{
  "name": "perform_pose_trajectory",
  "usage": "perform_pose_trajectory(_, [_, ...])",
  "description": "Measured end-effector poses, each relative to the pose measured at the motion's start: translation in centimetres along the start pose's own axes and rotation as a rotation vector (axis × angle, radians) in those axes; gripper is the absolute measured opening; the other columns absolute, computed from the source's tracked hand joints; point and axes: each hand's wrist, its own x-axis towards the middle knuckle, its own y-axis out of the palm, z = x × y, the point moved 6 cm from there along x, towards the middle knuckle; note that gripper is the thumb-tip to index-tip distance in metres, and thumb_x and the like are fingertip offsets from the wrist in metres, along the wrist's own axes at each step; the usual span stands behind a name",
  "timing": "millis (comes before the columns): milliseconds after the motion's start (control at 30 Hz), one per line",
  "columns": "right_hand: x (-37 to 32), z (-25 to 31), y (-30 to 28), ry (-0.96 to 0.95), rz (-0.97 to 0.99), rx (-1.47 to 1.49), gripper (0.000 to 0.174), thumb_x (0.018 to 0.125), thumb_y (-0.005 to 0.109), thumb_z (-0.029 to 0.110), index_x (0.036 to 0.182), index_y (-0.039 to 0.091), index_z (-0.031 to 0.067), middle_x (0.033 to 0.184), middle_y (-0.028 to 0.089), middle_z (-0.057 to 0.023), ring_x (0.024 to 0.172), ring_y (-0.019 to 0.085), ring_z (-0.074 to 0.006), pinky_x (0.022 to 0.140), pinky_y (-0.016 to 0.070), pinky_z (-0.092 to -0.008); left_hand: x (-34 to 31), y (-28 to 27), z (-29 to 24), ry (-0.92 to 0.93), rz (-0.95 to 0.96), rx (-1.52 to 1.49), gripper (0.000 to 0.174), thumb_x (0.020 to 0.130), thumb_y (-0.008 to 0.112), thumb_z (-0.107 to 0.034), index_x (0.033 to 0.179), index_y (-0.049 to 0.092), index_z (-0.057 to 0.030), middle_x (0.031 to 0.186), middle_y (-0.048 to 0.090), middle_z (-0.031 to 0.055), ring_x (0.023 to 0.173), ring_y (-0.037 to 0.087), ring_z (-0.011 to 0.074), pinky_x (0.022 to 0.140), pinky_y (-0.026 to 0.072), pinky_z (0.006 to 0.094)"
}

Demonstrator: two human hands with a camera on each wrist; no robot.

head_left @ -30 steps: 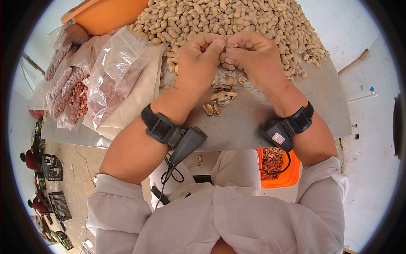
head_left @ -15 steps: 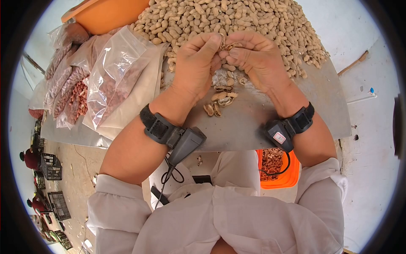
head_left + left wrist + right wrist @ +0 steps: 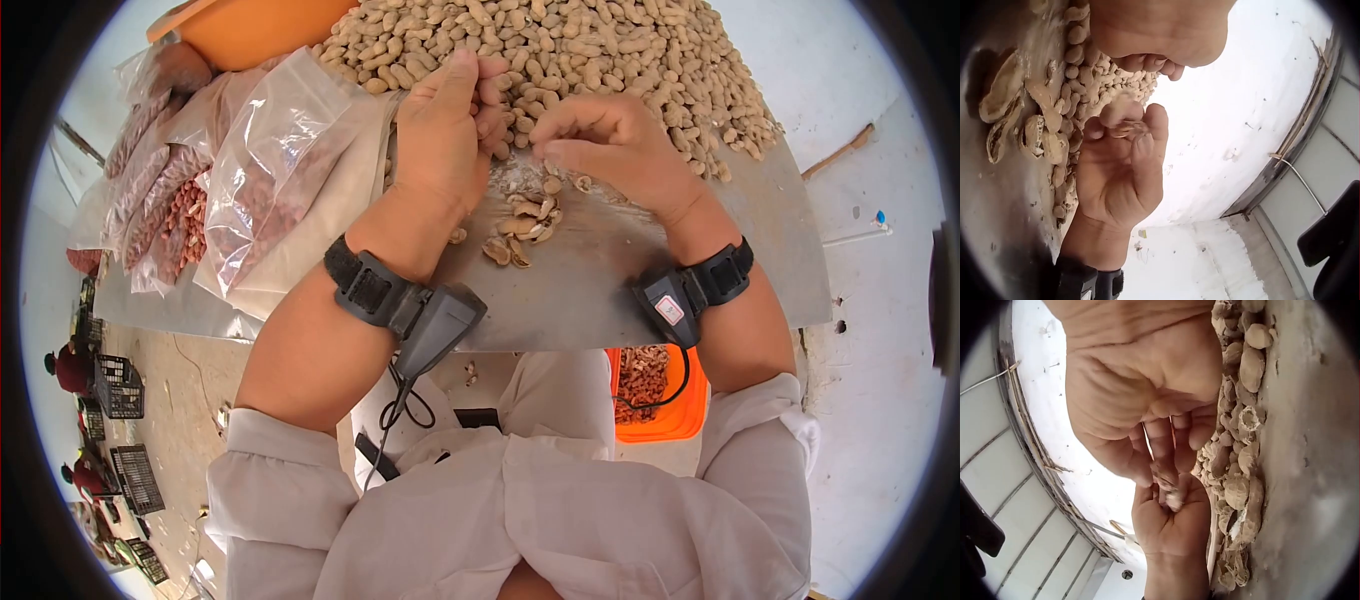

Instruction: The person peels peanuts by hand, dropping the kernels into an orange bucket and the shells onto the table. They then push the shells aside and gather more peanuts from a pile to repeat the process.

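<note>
In the head view my left hand (image 3: 440, 135) is raised over the near left side of a heap of peanuts (image 3: 600, 50). Its thumb points away from me and its fingers curl inward, hiding whatever lies inside them. Lower and to the right, my right hand (image 3: 622, 150) is apart from it, thumb and fingertips brought close together. The left wrist view shows pieces of peanut shell (image 3: 1127, 129) pinched in the right hand's fingertips. Split shells (image 3: 525, 225) lie on the metal table (image 3: 560, 300) between the forearms.
Clear plastic bags (image 3: 285, 160) of red kernels lie at the left, by an orange basin (image 3: 250, 35). Below the table's front edge stands an orange bin (image 3: 660, 425) holding reddish bits. Black crates (image 3: 120, 388) and people are off to the far left.
My hands, together over a peanut one second ago with red kernels showing at the left, have parted. The left has moved away and leftward; the right has dropped a little nearer.
</note>
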Motion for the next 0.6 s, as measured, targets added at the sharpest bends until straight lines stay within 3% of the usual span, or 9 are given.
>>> perform_pose_trajectory(33, [0.1,-0.4,-0.3,0.006,-0.031,-0.099,0.010,0.075,0.063,0.005,0.085,0.063,0.0019,0.081,0.062,-0.0029,0.073,0.057,-0.0094,0.065,0.0449,-0.0219,0.0,0.0,0.1,-0.004,0.015,0.002,0.027,0.093,0.047,-0.025,0.093,0.056,0.0005,0.067,0.046,0.0001,0.051,0.034,0.0080,0.047,0.0280,0.0221])
perform_pose_trajectory(133, [0.4,-0.7,-0.8,0.063,-0.050,-0.663,0.013,0.071,0.064,0.014,0.081,0.066,0.0059,0.082,0.063,-0.0087,0.073,0.060,-0.0212,0.066,0.0475,-0.0313,-0.1,0.0,0.2,-0.019,0.020,0.001,0.028,0.093,0.046,-0.025,0.094,0.056,0.0012,0.069,0.046,0.0009,0.053,0.034,0.0086,0.049,0.0283,0.0218])
perform_pose_trajectory(233, [0.1,-0.4,0.1,0.007,-0.042,-0.900,0.012,0.069,0.064,0.016,0.078,0.064,0.0078,0.083,0.060,-0.0105,0.080,0.057,-0.0283,0.069,0.0471,-0.0363,-0.3,0.3,0.2,-0.034,0.019,0.008,0.028,0.093,0.046,-0.025,0.094,0.056,0.0015,0.069,0.046,0.0009,0.053,0.034,0.0087,0.049,0.0282,0.0219])
perform_pose_trajectory(433, [0.1,-0.4,0.2,0.095,-0.085,-1.007,0.008,0.071,0.062,0.014,0.075,0.061,0.0069,0.083,0.058,-0.0096,0.084,0.057,-0.0280,0.072,0.0469,-0.0380,-0.4,0.5,0.4,-0.039,0.048,0.011,0.026,0.092,0.048,-0.023,0.094,0.057,0.0013,0.069,0.046,0.0001,0.053,0.034,0.0085,0.048,0.0280,0.0219])
perform_pose_trajectory(533, [0.3,-1.4,-0.5,0.088,-0.152,-0.928,0.009,0.071,0.062,0.015,0.075,0.061,0.0072,0.079,0.060,-0.0097,0.076,0.058,-0.0290,0.067,0.0476,-0.0368,-0.3,0.5,0.5,-0.046,0.052,0.020,0.022,0.091,0.051,-0.020,0.093,0.058,0.0008,0.068,0.046,-0.0007,0.053,0.034,0.0078,0.048,0.0277,0.0211])
perform_pose_trajectory(600, [0.2,-0.9,-1.3,0.035,-0.228,-0.764,0.009,0.071,0.063,0.014,0.076,0.061,0.0064,0.074,0.061,-0.0088,0.067,0.059,-0.0239,0.061,0.0474,-0.0329,-0.3,0.5,0.6,-0.057,0.050,0.046,0.018,0.089,0.055,-0.017,0.093,0.059,0.0004,0.067,0.046,-0.0017,0.053,0.035,0.0069,0.048,0.0277,0.0202])
